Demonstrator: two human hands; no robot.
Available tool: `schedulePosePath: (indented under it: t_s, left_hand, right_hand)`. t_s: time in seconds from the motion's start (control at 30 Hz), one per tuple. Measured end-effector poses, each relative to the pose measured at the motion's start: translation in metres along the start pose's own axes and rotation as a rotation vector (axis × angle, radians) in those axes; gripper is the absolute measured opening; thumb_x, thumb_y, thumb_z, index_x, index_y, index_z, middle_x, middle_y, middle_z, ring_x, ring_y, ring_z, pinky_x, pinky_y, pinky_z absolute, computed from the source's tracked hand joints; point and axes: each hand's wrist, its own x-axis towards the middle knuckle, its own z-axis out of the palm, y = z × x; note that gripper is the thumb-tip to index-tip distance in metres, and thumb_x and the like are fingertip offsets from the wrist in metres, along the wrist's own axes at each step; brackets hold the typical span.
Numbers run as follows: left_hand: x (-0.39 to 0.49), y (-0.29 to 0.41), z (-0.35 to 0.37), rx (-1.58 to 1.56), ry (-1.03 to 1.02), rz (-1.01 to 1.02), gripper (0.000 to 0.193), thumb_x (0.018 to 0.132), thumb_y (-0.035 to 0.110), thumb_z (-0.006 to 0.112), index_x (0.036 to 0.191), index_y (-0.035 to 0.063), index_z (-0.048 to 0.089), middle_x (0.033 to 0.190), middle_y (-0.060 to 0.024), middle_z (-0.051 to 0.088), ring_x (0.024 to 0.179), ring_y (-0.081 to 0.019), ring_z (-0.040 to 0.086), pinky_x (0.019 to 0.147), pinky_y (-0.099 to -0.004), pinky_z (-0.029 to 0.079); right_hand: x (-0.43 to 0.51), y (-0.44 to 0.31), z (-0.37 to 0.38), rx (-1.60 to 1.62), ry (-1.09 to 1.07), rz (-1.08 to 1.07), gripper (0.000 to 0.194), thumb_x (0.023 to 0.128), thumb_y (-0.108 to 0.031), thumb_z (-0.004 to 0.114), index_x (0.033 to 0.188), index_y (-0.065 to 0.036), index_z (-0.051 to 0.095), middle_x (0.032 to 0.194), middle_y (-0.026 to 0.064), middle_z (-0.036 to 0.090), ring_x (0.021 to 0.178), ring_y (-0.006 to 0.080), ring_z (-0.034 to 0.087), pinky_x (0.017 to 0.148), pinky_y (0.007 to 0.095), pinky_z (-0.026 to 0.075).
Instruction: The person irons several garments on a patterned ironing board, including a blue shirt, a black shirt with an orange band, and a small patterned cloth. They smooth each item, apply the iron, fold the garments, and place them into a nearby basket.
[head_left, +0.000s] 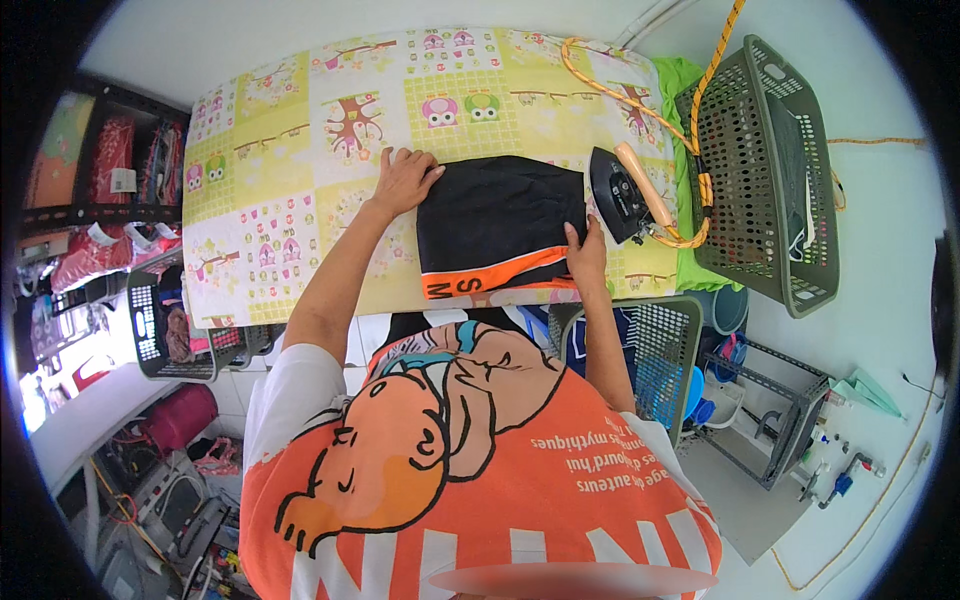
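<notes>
Black shorts with an orange side stripe (499, 214) lie folded flat on an owl-print cloth (352, 247) that covers the table. My left hand (407, 178) rests at their upper left corner, its fingertips on the cloth and its thumb against the dark fabric. At the lower right edge, my right hand (586, 251) touches the garment with its thumb on top; its other fingers are partly hidden, so a grip cannot be made out. Just right of the shorts is an electric iron (621, 195) with a wooden handle and a yellow cord.
A tall green plastic basket (731, 165) holding dark clothes stands at the table's right end. Another basket (686, 360) with clothes sits below the front edge, near my right arm. At left are a basket (176, 367) and shelves of packed goods (112, 157). The cord (630, 101) loops over the cloth.
</notes>
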Motion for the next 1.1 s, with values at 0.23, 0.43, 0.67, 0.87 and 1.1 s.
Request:
schedulePosePath:
  t_s: [0.23, 0.43, 0.67, 0.87, 1.1]
  left_hand:
    - [-0.006, -0.001, -0.019, -0.052, -0.037, 0.016, 0.028, 0.094, 0.042, 0.056, 0.107, 0.0186, 0.064, 0.110, -0.0012, 0.063, 0.118, -0.0251, 0.050, 0.112, -0.0611, 0.013]
    - [0.012, 0.027, -0.026, -0.192, -0.245, 0.120, 0.027, 0.085, 0.029, 0.067, 0.111, 0.0208, 0.064, 0.105, -0.0025, 0.060, 0.119, -0.0245, 0.048, 0.114, -0.0586, 0.013]
    - [0.003, 0.012, -0.034, -0.352, -0.211, 0.326, 0.022, 0.073, 0.003, 0.059, 0.093, 0.0100, 0.063, 0.099, -0.0042, 0.059, 0.112, -0.0232, 0.052, 0.104, -0.0460, 0.029]
    - [-0.014, -0.010, -0.039, -0.531, -0.289, 0.197, 0.017, 0.072, -0.006, 0.048, 0.082, 0.0059, 0.054, 0.116, -0.0044, 0.063, 0.116, -0.0231, 0.053, 0.112, -0.0496, 0.020]
    - [-0.019, -0.056, -0.037, -0.562, -0.328, 0.175, 0.024, 0.070, -0.009, 0.042, 0.084, 0.0055, 0.055, 0.099, -0.0069, 0.071, 0.108, -0.0248, 0.061, 0.117, -0.0541, 0.015]
  right_hand:
    - [-0.006, -0.031, -0.022, -0.079, -0.155, 0.197, 0.053, 0.086, -0.021, 0.068, 0.131, 0.001, 0.050, 0.120, 0.0275, 0.056, 0.114, 0.0399, 0.055, 0.099, 0.0434, 0.042]
    - [0.069, -0.056, 0.002, 0.130, -0.037, -0.417, 0.041, 0.082, -0.003, 0.066, 0.122, -0.004, 0.059, 0.122, 0.0170, 0.057, 0.119, 0.0359, 0.051, 0.098, 0.0421, 0.042]
    - [0.140, -0.081, 0.050, -0.002, -0.406, -0.742, 0.035, 0.078, -0.005, 0.071, 0.113, -0.007, 0.066, 0.114, 0.0124, 0.062, 0.112, 0.0322, 0.055, 0.098, 0.0395, 0.042]
    - [0.142, -0.081, 0.058, -0.241, -0.577, -0.862, 0.019, 0.079, -0.011, 0.071, 0.098, -0.009, 0.070, 0.101, 0.0065, 0.063, 0.100, 0.0282, 0.058, 0.086, 0.0398, 0.046]
    - [0.107, -0.062, 0.054, -0.153, -0.340, -0.889, 0.028, 0.082, -0.012, 0.069, 0.110, -0.011, 0.069, 0.106, 0.0071, 0.059, 0.102, 0.0276, 0.058, 0.090, 0.0407, 0.047]
